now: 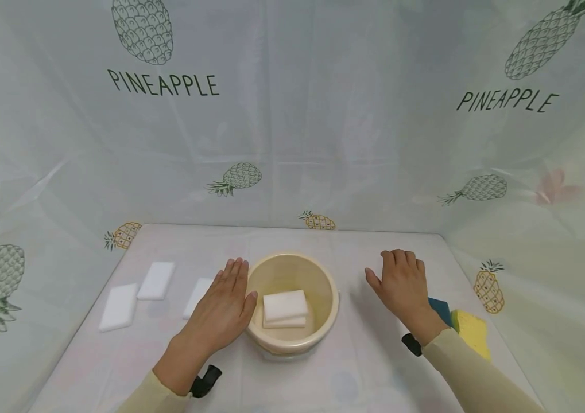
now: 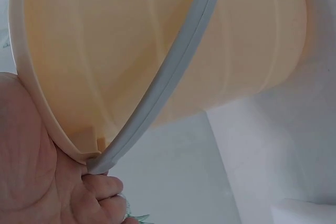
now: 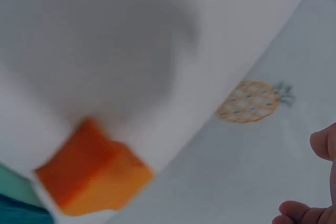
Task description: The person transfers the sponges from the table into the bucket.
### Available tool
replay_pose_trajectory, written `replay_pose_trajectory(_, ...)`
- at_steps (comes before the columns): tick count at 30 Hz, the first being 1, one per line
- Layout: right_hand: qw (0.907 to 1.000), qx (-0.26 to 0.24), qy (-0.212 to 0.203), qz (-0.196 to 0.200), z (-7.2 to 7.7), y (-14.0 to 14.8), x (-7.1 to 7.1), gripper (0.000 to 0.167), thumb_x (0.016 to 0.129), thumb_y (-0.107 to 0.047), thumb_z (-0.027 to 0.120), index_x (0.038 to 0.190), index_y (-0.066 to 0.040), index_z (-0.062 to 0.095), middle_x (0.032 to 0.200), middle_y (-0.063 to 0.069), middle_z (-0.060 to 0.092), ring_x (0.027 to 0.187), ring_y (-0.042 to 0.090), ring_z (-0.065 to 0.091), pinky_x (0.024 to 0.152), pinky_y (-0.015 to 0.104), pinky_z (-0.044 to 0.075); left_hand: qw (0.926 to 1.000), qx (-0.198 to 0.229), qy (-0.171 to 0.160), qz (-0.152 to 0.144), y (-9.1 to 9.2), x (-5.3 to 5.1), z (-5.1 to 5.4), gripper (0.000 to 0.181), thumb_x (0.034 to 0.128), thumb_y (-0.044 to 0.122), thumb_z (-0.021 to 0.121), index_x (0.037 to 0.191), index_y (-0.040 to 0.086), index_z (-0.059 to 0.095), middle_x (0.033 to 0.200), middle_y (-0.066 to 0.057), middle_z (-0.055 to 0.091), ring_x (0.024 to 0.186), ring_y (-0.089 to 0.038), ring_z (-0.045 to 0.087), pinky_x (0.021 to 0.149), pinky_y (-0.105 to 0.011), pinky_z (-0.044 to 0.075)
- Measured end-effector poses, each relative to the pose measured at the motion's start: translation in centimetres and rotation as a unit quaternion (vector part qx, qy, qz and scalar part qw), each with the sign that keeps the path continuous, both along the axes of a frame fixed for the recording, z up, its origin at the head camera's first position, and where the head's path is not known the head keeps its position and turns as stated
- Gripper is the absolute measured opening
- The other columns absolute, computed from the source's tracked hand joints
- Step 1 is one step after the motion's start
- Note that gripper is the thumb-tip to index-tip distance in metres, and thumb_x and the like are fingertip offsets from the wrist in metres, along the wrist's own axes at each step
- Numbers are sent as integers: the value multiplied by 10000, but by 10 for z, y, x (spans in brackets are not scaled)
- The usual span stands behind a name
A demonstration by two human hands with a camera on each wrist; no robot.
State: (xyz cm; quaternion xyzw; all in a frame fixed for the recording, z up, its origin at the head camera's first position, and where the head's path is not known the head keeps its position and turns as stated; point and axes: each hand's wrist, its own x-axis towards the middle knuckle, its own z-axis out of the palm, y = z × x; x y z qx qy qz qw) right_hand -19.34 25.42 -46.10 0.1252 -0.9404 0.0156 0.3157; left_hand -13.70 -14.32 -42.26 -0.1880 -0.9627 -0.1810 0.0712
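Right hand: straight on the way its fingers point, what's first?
Right hand likely meets the sheet beyond the table; the head view shows no object in between, though depth is unclear.

And here's the backdrop: pale, shiny sheeting (image 1: 333, 115) rising behind the whitish tabletop (image 1: 292, 390) and spreading along both flanks! Up high, left and right, dark lettering (image 1: 163, 83) reads PINEAPPLE beneath big outlined pineapples (image 1: 143, 31). Lower down, smaller yellow pineapples (image 1: 488, 291) sit near the tabletop's edges, and there's a blurry pink flower shape (image 1: 556, 186) over on the right! Faint pink and blue patches (image 1: 345, 385) tint the tabletop; soft light catches the creases (image 1: 49, 178) at left!
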Motion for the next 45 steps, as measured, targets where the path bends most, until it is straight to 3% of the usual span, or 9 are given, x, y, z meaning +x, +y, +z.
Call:
replay_pose_trajectory(7,9987,165,-205,-441,-29,31,5,496,855,-366,790,916,81,585,855,245,592,789,443,548,624,497,460,10000,-29,46,-9,0,-1,0,663,1109,306,470,1584,-134,327,1657,-319,332,1584,-438,272,1279,-573,280)
replay_pose_trajectory(12,9937,227,-795,-761,-40,44,7,558,867,-411,790,887,77,520,796,208,503,760,410,496,618,471,418,10000,-90,-31,-11,-1,-3,0,665,1119,312,456,1593,-129,307,1668,-311,311,1595,-418,243,1287,-562,269)
replay_pose_trajectory(21,9683,208,-2070,-1382,-44,60,6,599,911,-470,723,852,66,462,779,175,428,787,385,438,673,487,381,9999,-124,-85,-12,-1,-3,0,672,1123,326,455,1595,-127,303,1674,-305,305,1597,-410,236,1287,-559,269)
replay_pose_trajectory(31,9529,265,-2540,-1636,-44,63,11,656,969,-566,615,776,47,483,736,158,445,764,382,452,680,506,380,9999,-120,-85,4,-1,-3,-2,670,1124,327,450,1596,-127,304,1672,-305,310,1593,-421,257,1285,-559,274)
replay_pose_trajectory(37,9539,182,-2516,-1624,-49,64,10,633,973,-546,598,781,45,474,738,163,443,764,386,447,687,506,373,9999,-72,-137,-1,-1,-2,-2,672,1123,322,455,1596,-129,299,1671,-308,306,1596,-419,242,1286,-565,267)
replay_pose_trajectory(40,9627,119,-2198,-1576,-52,62,8,600,940,-509,640,789,43,461,740,166,435,765,383,449,683,501,375,9998,-83,-157,9,0,-2,-1,674,1124,326,454,1596,-129,299,1671,-308,307,1596,-422,243,1287,-564,266)
replay_pose_trajectory(45,9827,83,-1294,-1321,-56,62,2,556,866,-431,721,798,57,463,743,186,443,733,394,461,641,495,394,9997,-107,-224,19,0,-2,-1,678,1126,336,446,1599,-125,295,1674,-306,303,1596,-428,242,1290,-563,260)
